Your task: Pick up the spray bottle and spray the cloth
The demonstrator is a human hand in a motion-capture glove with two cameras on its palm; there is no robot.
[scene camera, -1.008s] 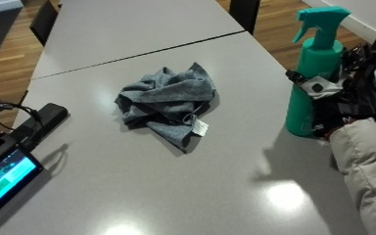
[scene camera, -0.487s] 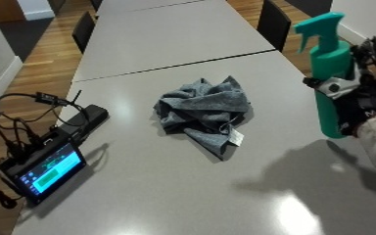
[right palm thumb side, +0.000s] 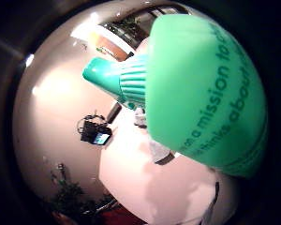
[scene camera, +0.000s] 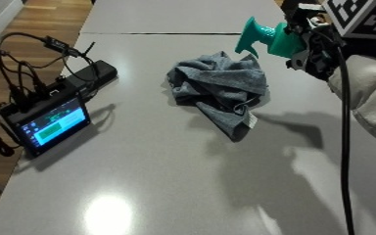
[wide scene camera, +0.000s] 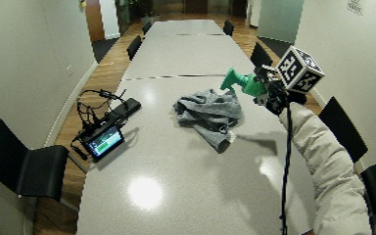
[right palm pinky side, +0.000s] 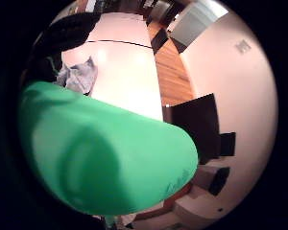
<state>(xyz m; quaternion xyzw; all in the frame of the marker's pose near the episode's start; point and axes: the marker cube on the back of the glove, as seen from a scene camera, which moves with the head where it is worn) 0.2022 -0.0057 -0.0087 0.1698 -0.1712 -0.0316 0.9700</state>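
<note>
One step looks done: we have the green spray bottle (scene camera: 270,39) lifted off the surface (scene camera: 175,161), our gloved right hand (scene camera: 318,49) grasping its body, nozzle aimed toward the crumpled grey cloth (scene camera: 221,88) just below. Next, we judge, comes squeezing the trigger. Open room surrounds the cloth; the cabled monitor (scene camera: 48,120) sits well apart, near the surface's edge.
</note>
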